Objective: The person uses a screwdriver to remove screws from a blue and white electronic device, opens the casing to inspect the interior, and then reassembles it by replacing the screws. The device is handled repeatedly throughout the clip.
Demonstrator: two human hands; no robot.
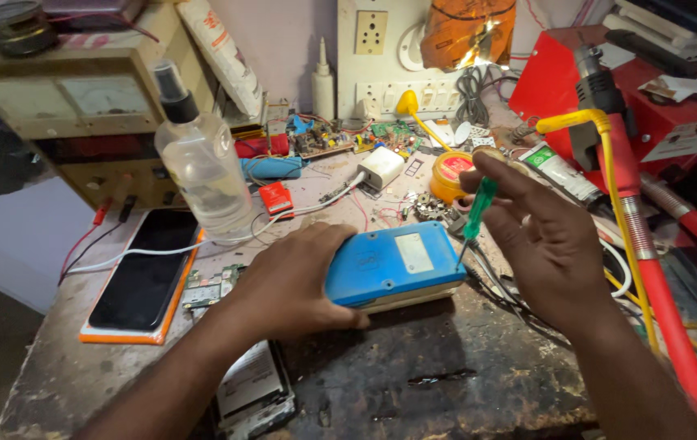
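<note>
mid-frame, left hand [287,281] clasps the blue box [393,265]; right hand [540,236] pinches a green screwdriver [475,213]; clear spray bottle [202,159] upper left looks nearly empty.

Landmark: box-shaped device [393,265], lying flat on the worktop [446,383].
- Left hand [287,281]: on the device's left end.
- Right hand [548,244]: right of the device, fingers [499,191] around a screwdriver [475,213] whose tip meets the device's right edge.
- Phone [145,273]: far left of the device, flat.
- Spray bottle [202,163]: behind and left, upright.
- Charger block [381,167]: directly behind.
- Round tin [452,173]: behind and right.
- Second phone [255,391]: in front and left.
</note>
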